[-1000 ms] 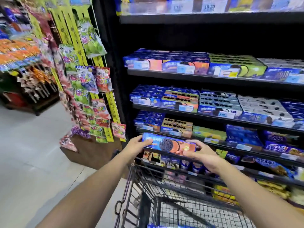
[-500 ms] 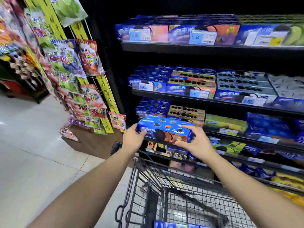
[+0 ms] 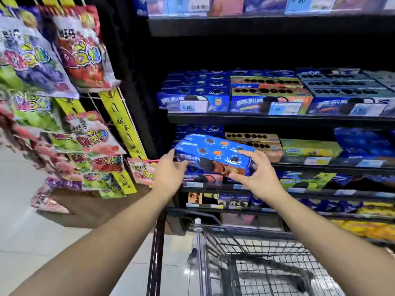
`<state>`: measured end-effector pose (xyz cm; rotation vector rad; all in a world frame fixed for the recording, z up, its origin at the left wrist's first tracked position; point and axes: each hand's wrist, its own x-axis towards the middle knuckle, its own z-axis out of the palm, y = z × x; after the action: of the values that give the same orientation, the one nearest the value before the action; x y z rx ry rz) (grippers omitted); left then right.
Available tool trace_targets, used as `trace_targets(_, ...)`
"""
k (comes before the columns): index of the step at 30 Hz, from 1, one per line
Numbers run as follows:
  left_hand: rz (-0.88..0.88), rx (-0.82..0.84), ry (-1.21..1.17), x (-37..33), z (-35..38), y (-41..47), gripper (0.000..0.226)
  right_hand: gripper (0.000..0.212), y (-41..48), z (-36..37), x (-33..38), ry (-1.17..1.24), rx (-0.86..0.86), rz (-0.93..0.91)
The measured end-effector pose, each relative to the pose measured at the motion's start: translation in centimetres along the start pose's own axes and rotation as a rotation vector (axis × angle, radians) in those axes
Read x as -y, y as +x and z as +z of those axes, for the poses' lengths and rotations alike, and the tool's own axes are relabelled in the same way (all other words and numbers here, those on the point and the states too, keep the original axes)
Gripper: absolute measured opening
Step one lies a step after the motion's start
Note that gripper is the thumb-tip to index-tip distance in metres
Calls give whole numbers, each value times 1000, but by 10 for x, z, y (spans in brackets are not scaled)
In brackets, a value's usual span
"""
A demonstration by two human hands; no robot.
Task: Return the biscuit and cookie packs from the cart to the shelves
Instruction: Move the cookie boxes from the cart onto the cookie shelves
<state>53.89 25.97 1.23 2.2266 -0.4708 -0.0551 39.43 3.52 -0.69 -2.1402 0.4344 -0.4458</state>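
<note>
Currently we clamp the cookie box (image 3: 213, 155) between left hand (image 3: 171, 178) and right hand (image 3: 255, 178); tilted, it may catch the shelf (image 3: 320, 167) edge.

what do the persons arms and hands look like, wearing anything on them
The left forearm and right forearm are bare all the way to the frame's edge, with no sleeve in view. The left hand and right hand wear no gloves. No ring, watch or bracelet shows on the sides facing the camera.
</note>
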Motion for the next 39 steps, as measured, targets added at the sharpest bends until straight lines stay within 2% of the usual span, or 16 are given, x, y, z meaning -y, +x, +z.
trace_targets(4, 51, 11, -156, 19, 24, 15, 24, 68, 38, 12, -20, 4, -11, -63)
trace_targets(6, 66, 7, -173, 24, 34, 22, 29, 68, 56, 16, -27, 15, 10, -86)
trace_targets(9, 17, -5, -85, 30, 47, 32, 51, 69, 84, 18, -33, -14, 40, -111)
trace_targets(12, -29, 62, 78, 32, 54, 41, 53, 69, 108, 17, -33, -73, 112, -150)
trace_targets(15, -48, 129, 125, 32, 56, 45, 57, 69, 127, 21, -32, -60, 204, -125)
trace_targets(19, -36, 223, 152, 33, 61, 48, 77, 88, 143, 31, -31, -235, 240, -112)
trace_targets(23, -25, 269, 185, 37, 62, 51, 77, 108, 146, 44, -35, -343, 312, -64)
trace_targets(26, -15, 288, 206, 42, 60, 55, 79, 111, 141, 54, -38, -344, 231, 4)
trace_targets(28, -13, 309, 205, 44, 59, 57, 84, 105, 135, 57, -41, -357, 109, 57)
trace_targets(32, -10, 324, 200, 45, 59, 63, 86, 55, 120, 64, -47, -504, -73, 118)
trace_targets(36, -21, 344, 216, 45, 59, 67, 83, 35, 117, 76, -44, -552, -108, 107)
trace_targets(39, -1, 357, 235, 43, 59, 66, 66, 29, 116, 77, -37, -626, -98, 134)
